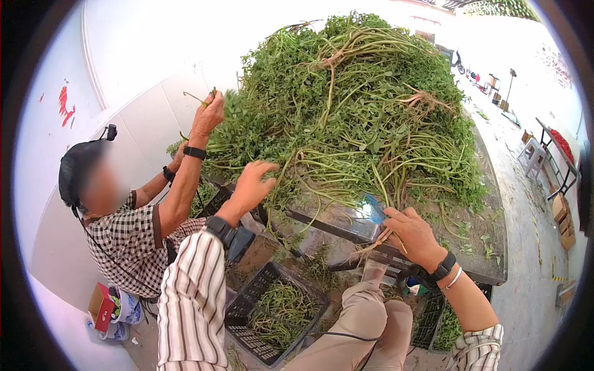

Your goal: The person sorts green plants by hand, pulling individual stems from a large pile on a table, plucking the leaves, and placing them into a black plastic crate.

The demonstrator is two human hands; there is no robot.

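Note:
A big heap of leafy green stalks (365,105) covers a dark metal table (489,247). My left hand (252,183) reaches into the near left side of the heap, fingers spread among the stems. My right hand (413,235) rests at the table's front edge, fingers curled around the root ends of a few stalks (378,242). A small blue piece (374,210) lies just above that hand. Whether the left hand grips any stem is hidden by leaves.
A person in a checked shirt (127,241) sits to the left, one hand (208,114) raised with a stalk. A black crate (278,312) with trimmed stems stands below, between my knees. Another crate (433,321) sits under the table at right. White wall behind.

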